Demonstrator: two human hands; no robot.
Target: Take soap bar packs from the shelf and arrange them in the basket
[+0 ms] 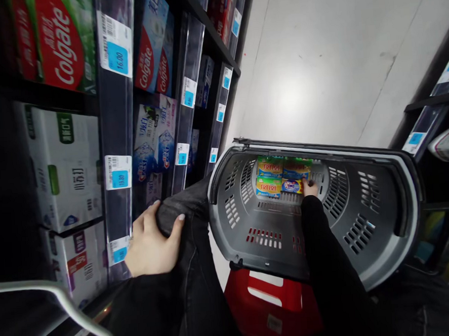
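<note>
My right hand [310, 187] reaches down into a grey shopping basket [280, 216] and its fingers are closed at the right end of a small blue-and-yellow OMO soap pack [291, 185]. Beside and behind this pack on the basket floor lie green-and-yellow packs [268, 186] with red characters, and another dark blue and green pack [296, 168]. My left hand [153, 243] rests on my knee [183, 206] with fingers spread, holding nothing. It is near the shelf edge with its price labels.
Left, shelves hold Colgate boxes [63, 46], white toothpaste boxes [67, 167] and Crest boxes [154, 137]. Under the basket's near side is a red plastic object [271, 307] with a handle slot. A white curved bar [65, 299] crosses the lower left. More shelving [431, 125] stands right.
</note>
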